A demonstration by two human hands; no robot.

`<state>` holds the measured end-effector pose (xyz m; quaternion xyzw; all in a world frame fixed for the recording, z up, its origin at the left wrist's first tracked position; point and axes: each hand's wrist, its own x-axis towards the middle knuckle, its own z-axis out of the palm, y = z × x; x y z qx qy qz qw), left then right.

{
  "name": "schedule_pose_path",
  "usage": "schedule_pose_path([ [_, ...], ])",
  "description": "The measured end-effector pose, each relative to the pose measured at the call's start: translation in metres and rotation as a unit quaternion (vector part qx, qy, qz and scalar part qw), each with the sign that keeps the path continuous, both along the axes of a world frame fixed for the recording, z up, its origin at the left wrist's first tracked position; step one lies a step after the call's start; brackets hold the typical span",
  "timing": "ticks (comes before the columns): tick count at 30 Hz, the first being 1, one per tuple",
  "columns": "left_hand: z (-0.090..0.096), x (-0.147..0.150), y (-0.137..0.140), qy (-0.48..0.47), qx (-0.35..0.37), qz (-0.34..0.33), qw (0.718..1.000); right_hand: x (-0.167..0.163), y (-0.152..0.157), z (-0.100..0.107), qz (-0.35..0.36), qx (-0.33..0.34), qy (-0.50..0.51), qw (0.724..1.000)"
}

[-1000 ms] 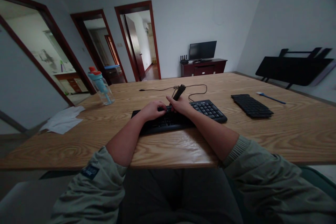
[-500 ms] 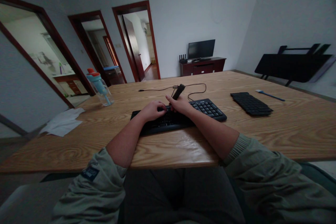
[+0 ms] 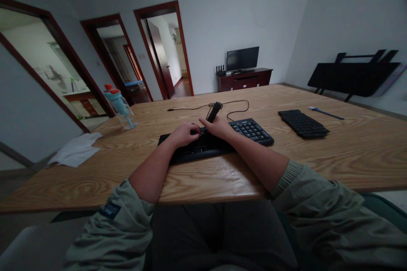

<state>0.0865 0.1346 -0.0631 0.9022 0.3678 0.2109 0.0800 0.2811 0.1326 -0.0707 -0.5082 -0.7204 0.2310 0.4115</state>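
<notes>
Right hand (image 3: 220,128): fingers wrapped around a black tool (image 3: 215,111), tilted, over the keyboard (image 3: 210,147). Left hand (image 3: 185,134): fingers curled narrow at the keys; cannot tell whether they grip anything. Keyboard lies on the surface (image 3: 203,182), partly hidden by both hands. Sleeve patch (image 3: 110,210) lettering unreadable. Beyond keyboard: thin cable (image 3: 190,108). Right of it: black key panel (image 3: 302,123), blue brush (image 3: 329,114). Left: bottle (image 3: 121,108), white sheets (image 3: 76,149).

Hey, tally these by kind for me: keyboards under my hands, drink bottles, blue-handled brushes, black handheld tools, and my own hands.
Keyboard: 1
Bottle: 1
Blue-handled brush: 1
Black tool, in the right hand: 1
Hands, right plus left hand: 2
Total: 6
</notes>
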Motion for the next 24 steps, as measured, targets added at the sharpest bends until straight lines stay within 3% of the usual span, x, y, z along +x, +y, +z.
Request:
schedule_pose_path([
  [10,-0.0009,-0.0003,-0.0005,-0.02,-0.004,0.007,1.0,0.0037,0.0001,0.0034,0.018,-0.037,-0.017,0.999],
  [17,-0.0026,-0.0015,0.0013,-0.031,-0.015,0.052,0.998,0.0024,0.0054,0.0072,-0.003,-0.113,-0.03,0.993],
  [24,-0.0034,-0.0022,0.0028,-0.026,0.007,0.001,1.0,0.0003,0.007,0.0002,0.012,-0.048,-0.03,0.998],
])
